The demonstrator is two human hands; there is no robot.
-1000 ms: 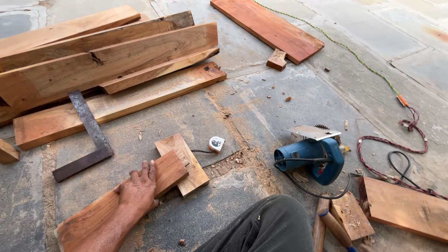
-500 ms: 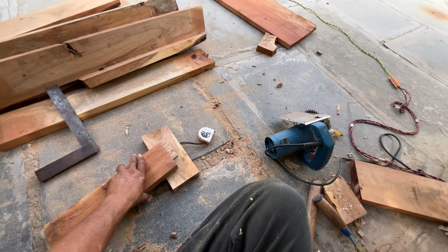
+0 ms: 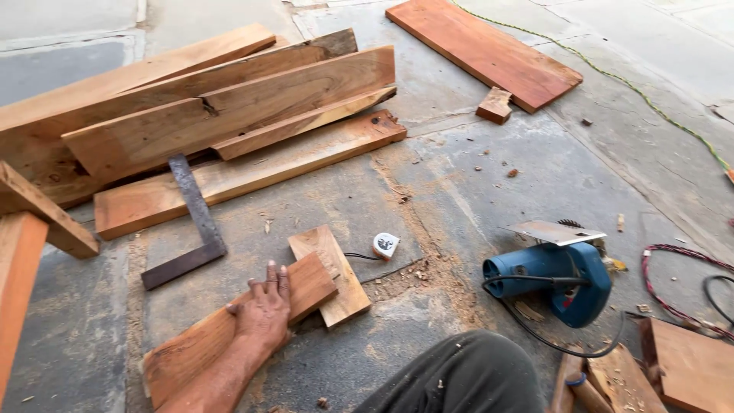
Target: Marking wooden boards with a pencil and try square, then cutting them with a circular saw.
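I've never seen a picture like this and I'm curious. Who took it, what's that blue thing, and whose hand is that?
A person wears a camera on their head, so you look down as they do. Their left hand presses flat on a reddish board lying on the concrete floor; it holds nothing. The right hand is out of sight. The board's end rests on a small wood block. The blue thing is a circular saw. Nearby lie a small tape measure, a metal square and a stack of planks.
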